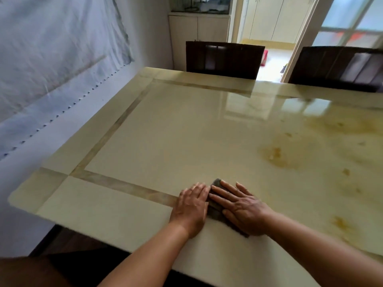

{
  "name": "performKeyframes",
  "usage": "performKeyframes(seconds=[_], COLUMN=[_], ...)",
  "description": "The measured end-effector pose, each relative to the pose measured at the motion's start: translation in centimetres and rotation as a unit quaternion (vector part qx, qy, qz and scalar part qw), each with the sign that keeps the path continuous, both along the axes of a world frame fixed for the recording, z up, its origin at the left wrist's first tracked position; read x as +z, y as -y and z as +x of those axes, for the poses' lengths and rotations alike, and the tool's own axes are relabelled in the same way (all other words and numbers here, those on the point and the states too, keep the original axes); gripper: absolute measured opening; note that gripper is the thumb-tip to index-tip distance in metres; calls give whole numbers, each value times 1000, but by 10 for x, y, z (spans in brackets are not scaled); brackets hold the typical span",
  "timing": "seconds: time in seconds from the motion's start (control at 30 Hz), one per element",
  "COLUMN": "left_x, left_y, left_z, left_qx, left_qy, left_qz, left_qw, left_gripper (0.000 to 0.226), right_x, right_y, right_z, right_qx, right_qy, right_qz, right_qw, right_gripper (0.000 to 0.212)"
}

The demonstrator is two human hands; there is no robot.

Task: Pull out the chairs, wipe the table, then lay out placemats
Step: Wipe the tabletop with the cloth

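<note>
Currently both hands are flat on a dark grey cloth [215, 208] at lower centre of the frame, near the table's [165, 125] near edge. Left hand [191, 208] lies palm down, fingers extended, covering the cloth's left edge. Right hand [241, 208] lies palm down, fingers spread, pressing on the cloth's right part. Neither hand is curled around it; both are open and laid flat on top. Only a strip of cloth shows between the hands, plus a corner past the fingertips and a bit under the right wrist.

Table top is glossy cream stone with a darker inlaid border strip. Yellow-brown stains [275, 156] sit on the right side of the frame, well apart from the cloth.

Two dark chairs stand at the far edge: one [223, 59] at upper centre, one [339, 67] at upper right, both close against the table. Pale fabric sheet [51, 59] covers the wall at upper left. Cabinet [199, 30] behind the centre chair; doorway [273, 38] to its right.
</note>
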State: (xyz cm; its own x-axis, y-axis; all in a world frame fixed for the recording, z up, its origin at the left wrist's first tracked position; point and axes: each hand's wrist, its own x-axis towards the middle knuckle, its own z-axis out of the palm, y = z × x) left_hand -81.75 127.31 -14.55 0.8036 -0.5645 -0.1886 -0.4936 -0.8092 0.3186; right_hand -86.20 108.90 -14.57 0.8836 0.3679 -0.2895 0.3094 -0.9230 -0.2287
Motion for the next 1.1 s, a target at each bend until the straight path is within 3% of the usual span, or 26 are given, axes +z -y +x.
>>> performKeyframes(seconds=[0.23,0.47,0.63,1.1], left_x=[-6,-11,-10,-17], left_y=[84,164,218,333], left_z=[70,148,199,272], left_qx=[52,83,112,63], left_qy=[-14,29,31,37], left_qz=[-19,-21,-49,-93], left_qw=[998,996,992,993], left_gripper=[51,53,52,50], right_x=[-3,-12,-10,-16], right_y=[63,134,180,281], right_z=[76,164,224,347], right_qx=[-33,-54,-100,-273], right_qy=[22,51,52,73], right_qz=[2,9,8,0], right_qw=[999,997,994,959], right_gripper=[66,71,52,54])
